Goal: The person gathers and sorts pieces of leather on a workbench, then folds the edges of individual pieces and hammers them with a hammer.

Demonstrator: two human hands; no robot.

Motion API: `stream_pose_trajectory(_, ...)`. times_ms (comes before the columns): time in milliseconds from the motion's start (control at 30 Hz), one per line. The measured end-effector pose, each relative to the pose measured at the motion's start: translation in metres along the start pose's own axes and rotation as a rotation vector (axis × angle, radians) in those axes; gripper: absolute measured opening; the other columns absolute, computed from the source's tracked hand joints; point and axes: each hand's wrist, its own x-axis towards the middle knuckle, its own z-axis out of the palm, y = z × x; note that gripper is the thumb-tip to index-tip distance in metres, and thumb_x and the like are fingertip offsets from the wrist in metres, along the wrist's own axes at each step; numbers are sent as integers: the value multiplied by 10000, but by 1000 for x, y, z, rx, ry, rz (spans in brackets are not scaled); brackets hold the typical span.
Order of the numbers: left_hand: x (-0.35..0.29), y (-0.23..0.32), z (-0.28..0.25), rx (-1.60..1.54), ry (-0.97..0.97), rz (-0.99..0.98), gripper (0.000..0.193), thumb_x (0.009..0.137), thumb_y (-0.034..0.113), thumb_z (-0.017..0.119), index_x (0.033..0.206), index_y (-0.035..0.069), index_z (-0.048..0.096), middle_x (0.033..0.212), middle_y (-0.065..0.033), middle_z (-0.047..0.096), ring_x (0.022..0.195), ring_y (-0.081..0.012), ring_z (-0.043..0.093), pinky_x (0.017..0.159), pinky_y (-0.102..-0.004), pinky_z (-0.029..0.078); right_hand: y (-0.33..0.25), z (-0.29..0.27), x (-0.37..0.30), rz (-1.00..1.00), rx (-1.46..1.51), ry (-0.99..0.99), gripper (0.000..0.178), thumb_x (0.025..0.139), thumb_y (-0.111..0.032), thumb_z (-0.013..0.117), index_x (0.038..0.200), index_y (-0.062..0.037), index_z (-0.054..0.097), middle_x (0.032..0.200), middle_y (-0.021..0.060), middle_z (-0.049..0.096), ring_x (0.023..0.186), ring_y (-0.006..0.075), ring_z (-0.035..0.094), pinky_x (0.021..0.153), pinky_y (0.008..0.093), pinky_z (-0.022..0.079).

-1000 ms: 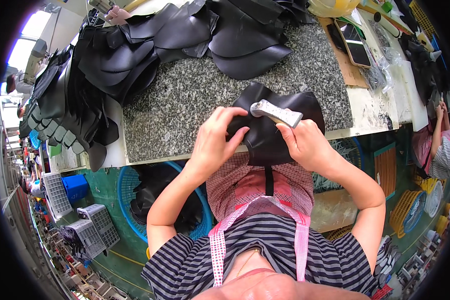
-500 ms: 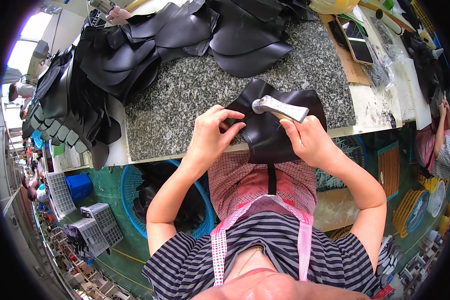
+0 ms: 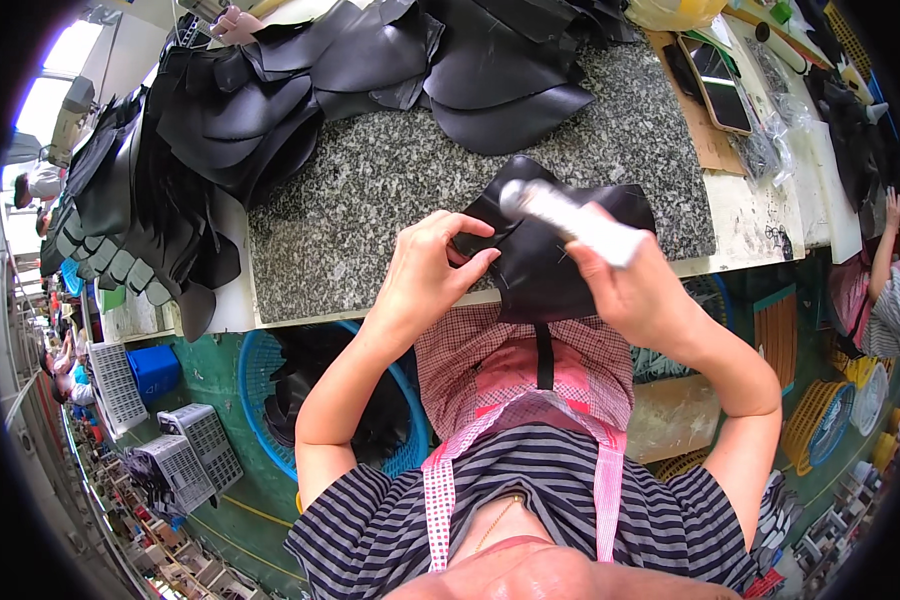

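Observation:
A black leather piece [image 3: 545, 270] lies on the speckled stone slab [image 3: 360, 215], its near part reaching over the front edge toward my apron. My left hand [image 3: 435, 258] pinches the left edge of this piece between thumb and fingers. In my right hand [image 3: 630, 285] is a hammer [image 3: 575, 220], its metal head blurred by motion above the leather. The hammer's handle is mostly hidden by my fingers. Whether the head touches the leather I cannot tell.
Stacked black leather pieces [image 3: 370, 55] cover the slab's far side and the left end. A phone [image 3: 715, 85] lies at the back right. Below the bench, a blue basket [image 3: 253, 400] holds dark pieces. Another person's hand [image 3: 893, 207] shows at far right.
The hammer has gone from sharp to blurred as my right hand swings it, with the hand shifting slightly right. My left hand keeps its pinch on the leather edge.

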Motion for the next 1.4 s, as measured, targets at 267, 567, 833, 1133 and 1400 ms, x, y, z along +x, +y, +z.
stream_pose_trajectory(267, 2, -3, -2, 6, -17, 21, 281, 824, 118, 854, 1062, 23, 736, 937, -87, 699, 655, -132, 678, 613, -270, 546, -10, -10, 5, 43, -71, -8, 219, 1068, -205, 525, 1052, 14, 511, 731, 262, 648, 729, 480, 663, 610, 538, 504)
stream_pose_trajectory(567, 1, -7, -3, 77, -5, 89, 279, 804, 115, 866, 1041, 38, 741, 871, -63, 646, 640, -139, 628, 610, -280, 523, -12, 1, 1, 108, -113, -121, 180, 1037, -173, 556, 1056, -7, 487, 722, 263, 641, 747, 499, 650, 635, 568, 505)
stream_pose_trajectory(833, 10, -25, -12, 28, 14, 237, 169, 806, 86, 855, 953, 55, 777, 806, -47, 642, 634, -132, 613, 599, -278, 514, 17, 23, -3, 133, 8, -122, 137, 1033, -128, 533, 1071, 0, 503, 708, 253, 626, 755, 494, 643, 655, 570, 495)
stream_pose_trajectory(1133, 22, -31, -24, 58, -89, 207, 245, 753, 96, 904, 968, 60, 793, 822, -23, 644, 687, -99, 611, 631, -251, 513, 25, 28, -5, 36, 6, -57, 122, 1032, -119, 536, 1048, 2, 536, 712, 241, 629, 751, 486, 644, 653, 561, 494)
stream_pose_trajectory(1400, 26, -34, -27, 88, -99, 275, 276, 747, 159, 917, 981, 81, 792, 940, -47, 647, 725, -135, 628, 665, -280, 544, 11, 12, 1, 83, -61, -164, 140, 1041, -130, 530, 1053, 9, 533, 731, 238, 642, 745, 466, 663, 643, 537, 505)
